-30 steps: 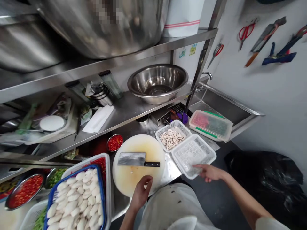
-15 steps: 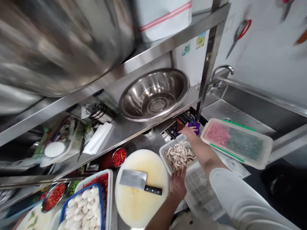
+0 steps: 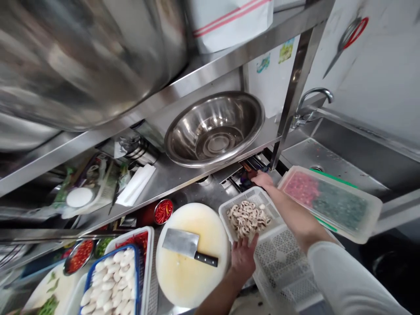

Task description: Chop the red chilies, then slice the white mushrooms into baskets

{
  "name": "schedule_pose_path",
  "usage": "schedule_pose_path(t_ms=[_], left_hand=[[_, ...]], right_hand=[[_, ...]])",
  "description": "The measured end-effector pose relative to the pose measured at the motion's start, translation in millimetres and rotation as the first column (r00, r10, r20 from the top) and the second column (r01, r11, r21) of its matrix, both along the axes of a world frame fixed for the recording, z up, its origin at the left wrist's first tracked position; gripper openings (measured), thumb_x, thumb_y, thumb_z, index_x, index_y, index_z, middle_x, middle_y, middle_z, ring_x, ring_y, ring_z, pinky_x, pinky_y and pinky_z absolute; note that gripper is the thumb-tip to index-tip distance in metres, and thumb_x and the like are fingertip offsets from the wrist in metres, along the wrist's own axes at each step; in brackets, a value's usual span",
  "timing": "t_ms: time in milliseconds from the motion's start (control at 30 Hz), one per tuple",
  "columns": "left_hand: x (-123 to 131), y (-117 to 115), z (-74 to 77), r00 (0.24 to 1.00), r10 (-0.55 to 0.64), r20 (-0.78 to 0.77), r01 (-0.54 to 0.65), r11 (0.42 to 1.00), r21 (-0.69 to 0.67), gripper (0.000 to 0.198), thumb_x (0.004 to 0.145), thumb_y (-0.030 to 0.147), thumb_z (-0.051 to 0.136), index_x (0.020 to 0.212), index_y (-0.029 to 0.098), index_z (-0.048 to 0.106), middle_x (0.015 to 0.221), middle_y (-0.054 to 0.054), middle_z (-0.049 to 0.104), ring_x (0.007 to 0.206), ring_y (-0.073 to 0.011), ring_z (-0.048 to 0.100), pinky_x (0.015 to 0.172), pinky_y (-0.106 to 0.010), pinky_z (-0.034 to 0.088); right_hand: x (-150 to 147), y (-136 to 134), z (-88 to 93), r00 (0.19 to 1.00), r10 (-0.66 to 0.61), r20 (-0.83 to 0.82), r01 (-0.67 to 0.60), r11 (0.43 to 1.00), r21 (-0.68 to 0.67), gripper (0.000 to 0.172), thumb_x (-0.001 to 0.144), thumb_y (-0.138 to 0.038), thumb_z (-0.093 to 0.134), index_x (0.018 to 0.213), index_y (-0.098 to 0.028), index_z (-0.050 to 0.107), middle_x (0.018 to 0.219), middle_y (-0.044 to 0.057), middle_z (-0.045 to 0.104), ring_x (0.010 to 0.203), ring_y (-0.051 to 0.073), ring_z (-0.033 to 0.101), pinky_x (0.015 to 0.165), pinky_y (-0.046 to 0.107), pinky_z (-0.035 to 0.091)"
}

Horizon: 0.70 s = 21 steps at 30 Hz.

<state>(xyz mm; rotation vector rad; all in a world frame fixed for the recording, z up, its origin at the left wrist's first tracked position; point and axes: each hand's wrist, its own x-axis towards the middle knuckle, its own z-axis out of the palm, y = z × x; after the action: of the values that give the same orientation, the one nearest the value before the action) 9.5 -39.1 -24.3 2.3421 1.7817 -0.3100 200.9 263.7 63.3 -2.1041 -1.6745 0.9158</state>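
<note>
A white perforated basket (image 3: 224, 211) holds sliced mushrooms (image 3: 247, 218). My left hand (image 3: 243, 258) is at its near rim, fingers stretched and slightly apart, touching the edge. My right hand (image 3: 263, 179) reaches past the basket's far corner to a dark, brownish object (image 3: 250, 172) among narrow things at the shelf's foot. Its fingers look closed there, but what they hold is mostly hidden. Left of the basket, a cleaver (image 3: 183, 243) with a black handle lies flat on a round white cutting board (image 3: 193, 286).
An empty perforated basket (image 3: 278, 258) sits nearer me. A lidded container (image 3: 370, 214) lies by the sink (image 3: 344, 162). A steel basin (image 3: 215, 131) rests on the shelf. At left are a blue-rimmed basket (image 3: 137, 271) of white mushrooms and a bowl of red chillies (image 3: 163, 211).
My right hand has gone from spread over a purple item to closed fingers at the dark object. My left hand stays at the basket rim. The view has shifted slightly.
</note>
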Motion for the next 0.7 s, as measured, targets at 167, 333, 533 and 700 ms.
schedule_pose_path(t_ms=[167,333,533,700], left_hand=[[4,-1,-6.6,0.998,0.005,-0.065,-0.004,1.0,0.006,0.102,0.089,0.026,0.059,0.17,0.042,-0.001,0.156,-0.011,0.053,0.136,-0.0396,0.052,0.106,-0.052,0.043],[0,-6,-0.8,0.999,0.013,0.043,-0.009,0.995,-0.1,0.098,0.088,0.03,0.06,0.171,0.043,0.01,0.156,-0.012,0.053,0.136,-0.0403,0.051,0.111,-0.057,0.04],[0,-8,6.7,0.972,0.111,0.206,-0.101,0.993,-0.058,0.086,0.088,0.038,0.062,0.168,0.042,0.029,0.165,-0.015,0.042,0.139,-0.0447,0.051,0.11,-0.062,0.043],[3,13,18.2,0.962,0.108,0.249,-0.097,0.994,-0.057,0.076,0.089,0.039,0.061,0.162,0.028,0.043,0.158,-0.02,0.052,0.139,-0.0448,0.052,0.111,-0.064,0.044]], right_hand=[[2,-16,13.5,0.972,-0.152,-0.179,0.151,0.988,-0.018,0.049,0.087,-0.043,0.068,0.134,-0.029,0.066,0.13,0.005,0.075,0.117,0.027,0.071,0.087,0.031,0.054],[-6,-26,35.4,0.999,-0.025,-0.044,0.025,1.0,0.0,0.052,0.084,-0.04,0.07,0.133,-0.024,0.067,0.128,0.013,0.074,0.116,0.031,0.072,0.089,0.035,0.055],[-3,-65,65.3,0.947,0.212,0.242,-0.284,0.903,0.322,0.052,0.086,-0.04,0.068,0.137,-0.029,0.065,0.136,0.013,0.066,0.107,0.032,0.074,0.087,0.04,0.055],[-7,-109,78.2,0.951,0.302,-0.07,-0.213,0.8,0.561,0.058,0.075,-0.04,0.074,0.132,-0.033,0.068,0.126,0.009,0.072,0.109,0.034,0.072,0.093,0.043,0.057]])
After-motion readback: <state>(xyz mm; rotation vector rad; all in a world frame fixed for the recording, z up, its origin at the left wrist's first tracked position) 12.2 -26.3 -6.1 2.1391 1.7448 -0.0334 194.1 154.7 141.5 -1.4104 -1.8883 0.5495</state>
